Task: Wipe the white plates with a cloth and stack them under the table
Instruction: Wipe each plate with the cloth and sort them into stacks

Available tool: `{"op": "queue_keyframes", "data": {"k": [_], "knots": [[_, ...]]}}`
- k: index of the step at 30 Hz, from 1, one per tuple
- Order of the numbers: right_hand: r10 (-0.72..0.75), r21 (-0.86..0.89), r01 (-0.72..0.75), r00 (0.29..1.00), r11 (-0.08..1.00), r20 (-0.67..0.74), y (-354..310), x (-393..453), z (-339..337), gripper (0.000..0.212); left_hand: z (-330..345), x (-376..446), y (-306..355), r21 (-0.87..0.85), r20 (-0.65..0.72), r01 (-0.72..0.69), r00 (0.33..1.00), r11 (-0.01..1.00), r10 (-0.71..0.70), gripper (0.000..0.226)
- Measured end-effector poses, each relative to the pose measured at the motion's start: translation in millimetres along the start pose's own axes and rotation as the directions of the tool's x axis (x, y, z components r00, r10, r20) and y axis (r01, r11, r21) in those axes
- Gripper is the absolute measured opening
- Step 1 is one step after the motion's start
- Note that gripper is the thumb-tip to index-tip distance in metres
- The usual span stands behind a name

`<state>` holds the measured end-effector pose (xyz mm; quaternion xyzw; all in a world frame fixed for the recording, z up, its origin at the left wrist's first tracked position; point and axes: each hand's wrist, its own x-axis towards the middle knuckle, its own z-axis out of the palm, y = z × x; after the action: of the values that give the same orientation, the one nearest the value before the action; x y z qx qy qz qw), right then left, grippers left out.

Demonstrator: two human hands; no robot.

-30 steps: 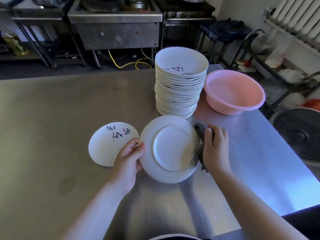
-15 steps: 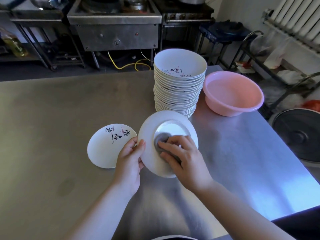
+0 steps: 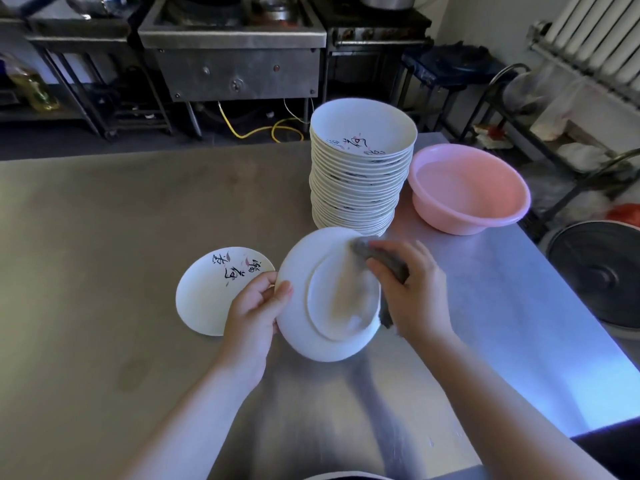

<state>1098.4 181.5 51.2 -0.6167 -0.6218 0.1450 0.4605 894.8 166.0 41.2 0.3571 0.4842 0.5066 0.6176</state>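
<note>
Plate stack: stood far-centre on the table.
Basin: just right of it.
Held plate: before the stack.
Lone plate: lay left of that.

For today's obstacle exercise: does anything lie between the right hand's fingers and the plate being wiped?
Yes. The grey cloth lies under the right hand, between its fingers and the upturned underside of the plate. The left hand grips the plate's rim directly, nothing between.
</note>
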Motion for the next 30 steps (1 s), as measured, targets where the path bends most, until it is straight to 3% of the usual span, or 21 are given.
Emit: {"op": "queue_keyframes", "data": {"k": [4,7,13,18,23,30], "knots": [[-0.089,-0.02,0.089,0.996,0.996,-0.01,-17,10,5,0.021,5,-3,3,0.082,0.078,-0.072,0.995,0.994,0.066,0.016],[-0.091,-0.01,0.091,0.996,0.996,-0.008,-20,5,16,0.02,8,-4,0,0.114,0.106,-0.1,0.99,0.988,0.088,0.019],[-0.287,-0.003,0.293,0.94,0.956,0.182,-26,-14,22,0.021,3,-5,0,0.143,0.133,-0.125,0.985,0.982,0.106,0.022],[-0.162,-0.008,0.162,0.987,0.987,0.02,-23,-3,19,0.018,1,-9,-2,0.135,0.166,-0.118,0.982,0.984,0.095,0.016],[-0.212,0.052,0.207,0.969,0.977,0.124,-31,-12,22,0.019,0,-10,1,0.14,0.171,-0.114,0.981,0.984,0.089,0.02],[-0.083,0.041,0.082,0.996,0.996,0.04,-24,9,7,0.014,5,-15,5,0.101,0.192,-0.095,0.979,0.99,0.074,0.024]]}}
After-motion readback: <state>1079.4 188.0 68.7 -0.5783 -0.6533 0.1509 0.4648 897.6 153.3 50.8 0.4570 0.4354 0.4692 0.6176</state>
